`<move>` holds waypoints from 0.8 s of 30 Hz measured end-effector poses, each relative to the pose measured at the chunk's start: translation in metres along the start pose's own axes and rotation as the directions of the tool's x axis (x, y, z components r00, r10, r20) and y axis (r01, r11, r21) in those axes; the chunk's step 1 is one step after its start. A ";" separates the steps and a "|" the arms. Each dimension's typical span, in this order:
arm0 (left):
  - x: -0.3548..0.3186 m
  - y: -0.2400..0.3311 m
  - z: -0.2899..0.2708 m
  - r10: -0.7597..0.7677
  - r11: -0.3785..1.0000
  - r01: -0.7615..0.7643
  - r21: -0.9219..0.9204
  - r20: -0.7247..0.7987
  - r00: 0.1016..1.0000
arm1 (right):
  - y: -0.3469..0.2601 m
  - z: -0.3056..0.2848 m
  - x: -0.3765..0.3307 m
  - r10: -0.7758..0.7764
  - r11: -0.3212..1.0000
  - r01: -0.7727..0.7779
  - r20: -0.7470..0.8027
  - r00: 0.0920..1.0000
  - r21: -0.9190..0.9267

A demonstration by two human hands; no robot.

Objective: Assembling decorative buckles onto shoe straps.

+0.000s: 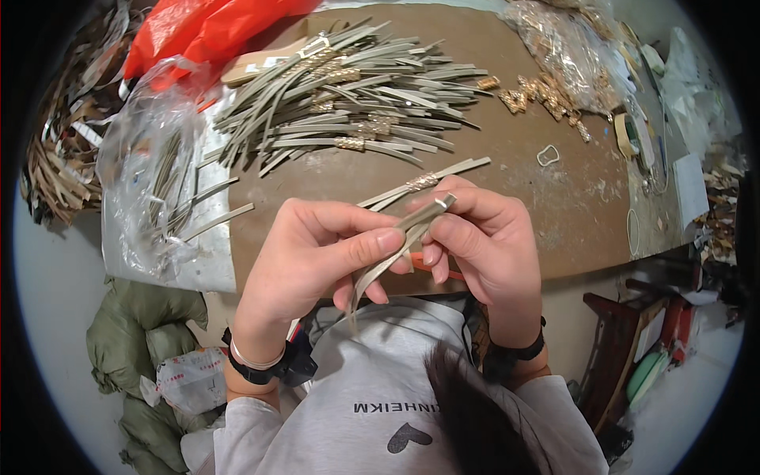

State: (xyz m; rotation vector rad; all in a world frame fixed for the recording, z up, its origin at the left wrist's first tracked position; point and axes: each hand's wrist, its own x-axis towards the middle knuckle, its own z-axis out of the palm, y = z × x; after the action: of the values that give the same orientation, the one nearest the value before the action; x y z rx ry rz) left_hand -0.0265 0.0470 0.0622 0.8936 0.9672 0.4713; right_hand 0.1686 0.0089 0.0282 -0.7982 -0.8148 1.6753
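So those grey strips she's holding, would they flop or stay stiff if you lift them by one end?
Probably floppy: the grey strips pinched between the left hand and right hand bend and droop below the fingers. They look thin and flat, so likely light. They lie flat in the pile on the table, so rolling seems unlikely.

Strap pile (356, 95) behind hands, bag (154, 166) to its left.

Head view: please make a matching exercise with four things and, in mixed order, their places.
Things:
1. strip pile
2. red bag
3. gold buckles
4. grey strip

Places:
A. between both hands
B. far left corner of the table
C. right of the pile
D. table middle, far side

Pairs: 1-D, 2-B, 3-C, 4-A
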 end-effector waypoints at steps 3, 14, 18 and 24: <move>0.011 -0.013 0.014 0.068 0.996 -0.068 -0.052 -0.003 0.998 | 0.009 -0.018 -0.007 -0.014 0.994 0.020 -0.054 0.998 0.110; 0.023 -0.040 0.058 0.248 0.968 -0.237 0.083 -0.150 0.957 | 0.015 -0.037 -0.019 -0.051 0.989 0.083 -0.245 0.968 0.121; 0.025 -0.037 0.061 0.188 0.982 -0.190 -0.002 -0.163 0.969 | 0.014 -0.038 -0.020 -0.199 0.980 0.187 -0.309 0.930 -0.068; 0.027 -0.042 0.060 0.153 0.988 -0.152 0.018 -0.065 0.986 | 0.012 -0.041 -0.025 -0.194 0.981 0.192 -0.292 0.936 -0.038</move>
State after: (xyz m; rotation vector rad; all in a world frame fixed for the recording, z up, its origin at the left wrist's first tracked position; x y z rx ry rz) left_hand 0.0376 0.0161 0.0302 0.9729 0.9669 0.6289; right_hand 0.2020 -0.0127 -0.0020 -0.9178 -0.6687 1.3398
